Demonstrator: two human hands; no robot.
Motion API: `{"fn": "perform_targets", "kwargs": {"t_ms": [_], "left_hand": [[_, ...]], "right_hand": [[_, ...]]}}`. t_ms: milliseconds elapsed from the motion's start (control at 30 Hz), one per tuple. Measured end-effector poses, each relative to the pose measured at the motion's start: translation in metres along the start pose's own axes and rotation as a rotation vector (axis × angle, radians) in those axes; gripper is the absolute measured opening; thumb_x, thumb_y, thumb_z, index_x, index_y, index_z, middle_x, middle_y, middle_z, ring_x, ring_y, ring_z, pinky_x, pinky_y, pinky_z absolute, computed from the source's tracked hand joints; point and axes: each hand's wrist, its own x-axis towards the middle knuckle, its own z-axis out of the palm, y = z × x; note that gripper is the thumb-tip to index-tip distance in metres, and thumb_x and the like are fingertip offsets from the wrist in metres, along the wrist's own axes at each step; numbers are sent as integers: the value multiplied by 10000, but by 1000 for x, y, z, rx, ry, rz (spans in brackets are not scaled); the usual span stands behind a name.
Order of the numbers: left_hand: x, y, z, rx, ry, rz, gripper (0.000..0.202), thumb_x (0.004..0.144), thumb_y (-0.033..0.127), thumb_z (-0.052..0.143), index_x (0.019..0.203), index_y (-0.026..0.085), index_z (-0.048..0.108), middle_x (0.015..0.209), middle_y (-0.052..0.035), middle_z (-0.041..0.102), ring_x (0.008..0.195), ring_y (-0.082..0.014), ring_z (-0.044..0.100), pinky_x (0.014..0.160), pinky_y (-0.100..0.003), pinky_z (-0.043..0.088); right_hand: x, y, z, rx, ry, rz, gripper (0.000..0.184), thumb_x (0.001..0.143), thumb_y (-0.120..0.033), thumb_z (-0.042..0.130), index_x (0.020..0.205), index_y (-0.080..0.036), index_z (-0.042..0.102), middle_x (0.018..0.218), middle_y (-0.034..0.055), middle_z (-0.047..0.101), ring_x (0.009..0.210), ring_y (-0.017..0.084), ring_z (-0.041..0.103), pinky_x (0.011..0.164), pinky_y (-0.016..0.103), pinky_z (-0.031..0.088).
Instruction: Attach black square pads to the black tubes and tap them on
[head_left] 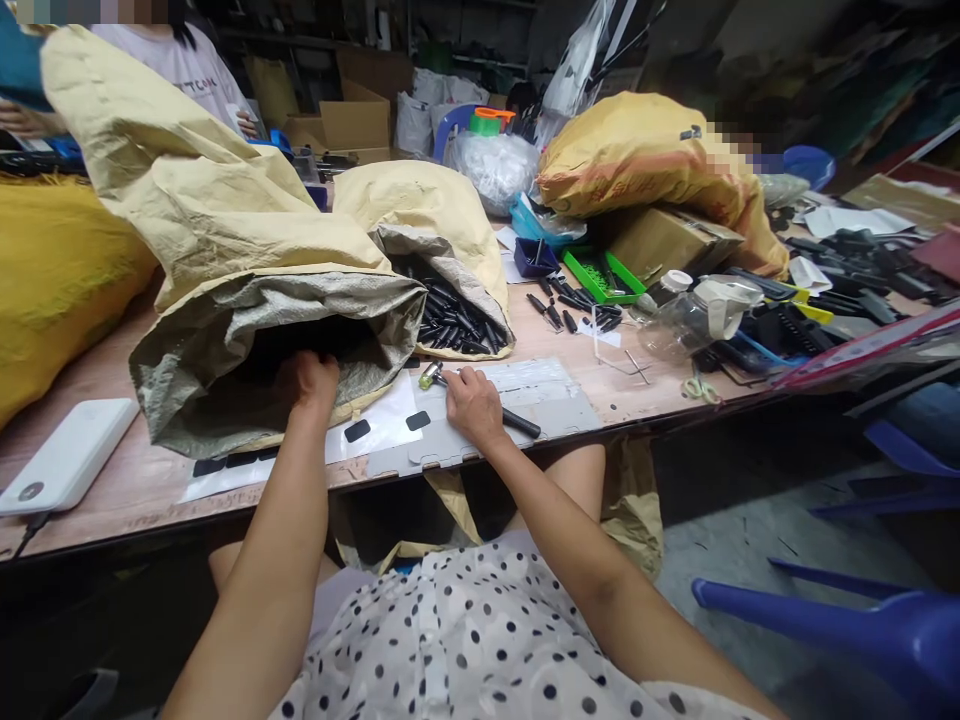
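Observation:
My left hand (309,382) reaches into the mouth of a large tan paper sack (247,240) with a grey woven lining. Its fingertips are lost in the sack's dark inside, so what they touch is hidden. Curled around a small hammer (521,423), my right hand (474,402) rests over a grey board (559,400) at the table's front edge. The hammer has a yellowish, shiny head and a black handle. Beside the first sack lies a second tan sack (420,195), its open mouth full of black tubular parts (457,325).
A white power bank (71,455) with a cable lies at the left. Black rounded stickers (358,431) are on a white sheet. To the right are a green tray (604,278), loose black parts, a clear plastic jug (679,320) and scissors (701,390). A person (161,60) is across the table.

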Motion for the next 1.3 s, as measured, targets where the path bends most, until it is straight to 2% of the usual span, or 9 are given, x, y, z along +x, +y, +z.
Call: {"fn": "perform_targets", "kwargs": {"t_ms": [133, 300, 533, 700, 800, 1000, 1100, 1200, 1300], "left_hand": [[1, 3, -6, 62, -31, 1, 251, 774, 363, 645, 824, 148, 765, 852, -192, 755, 938, -416, 707, 799, -537, 553], [-17, -3, -25, 98, -147, -19, 249, 798, 388, 655, 870, 186, 782, 964, -188, 767, 975, -411, 710, 795, -503, 557], [-50, -26, -44, 110, -267, 144, 184, 690, 446, 754, 711, 264, 760, 749, -75, 740, 852, -343, 691, 689, -391, 506], [-58, -27, -30, -4, -165, 227, 239, 703, 421, 754, 883, 268, 788, 859, -62, 761, 840, -293, 696, 675, -334, 490], [-55, -26, -22, -14, -169, 259, 203, 706, 415, 758, 847, 270, 782, 875, -58, 760, 825, -285, 691, 652, -321, 478], [-62, -19, -32, -92, -77, 392, 211, 838, 419, 650, 916, 263, 769, 930, -63, 732, 886, -267, 667, 753, -332, 505], [-79, -13, -32, -163, -171, 580, 205, 855, 406, 645, 947, 263, 761, 920, -47, 732, 907, -251, 647, 832, -335, 513], [-99, -12, -18, -200, -305, 698, 160, 862, 374, 649, 900, 257, 752, 891, -43, 727, 901, -246, 639, 856, -345, 515], [-113, -18, 1, -226, -248, 707, 179, 891, 358, 620, 926, 243, 752, 881, -58, 708, 882, -247, 636, 859, -360, 513]], "right_hand": [[0, 0, 0, 3, -1, -3, 399, 989, -189, 446, 1328, -241, 648, 1081, 117, 617, 995, 258, 509, 787, 326, 399], [0, 1, 2, 1, 7, -8, 393, 987, -190, 448, 1320, -240, 652, 1088, 119, 615, 989, 258, 506, 780, 327, 398], [0, 1, 5, -3, 29, -3, 398, 993, -198, 441, 1328, -244, 650, 1073, 120, 609, 976, 259, 497, 787, 331, 404], [0, 1, 4, 2, 20, -1, 404, 991, -191, 442, 1335, -240, 648, 1083, 122, 614, 979, 258, 504, 782, 327, 402], [0, 1, 5, -1, 27, -1, 400, 996, -198, 441, 1336, -244, 647, 1082, 120, 612, 976, 258, 503, 785, 327, 402], [1, 1, 3, -7, 22, -4, 381, 988, -197, 461, 1313, -241, 656, 1073, 117, 616, 981, 257, 507, 781, 325, 403], [0, 0, 0, -3, 14, -2, 387, 993, -195, 460, 1326, -239, 652, 1078, 119, 622, 994, 258, 513, 784, 325, 406], [0, -1, -1, 0, 1, 14, 389, 1004, -198, 450, 1334, -244, 652, 1090, 119, 629, 1003, 257, 521, 787, 323, 409], [0, -1, -1, -1, -1, 9, 391, 1010, -205, 449, 1343, -253, 647, 1097, 118, 629, 1005, 256, 521, 791, 324, 413]]}}
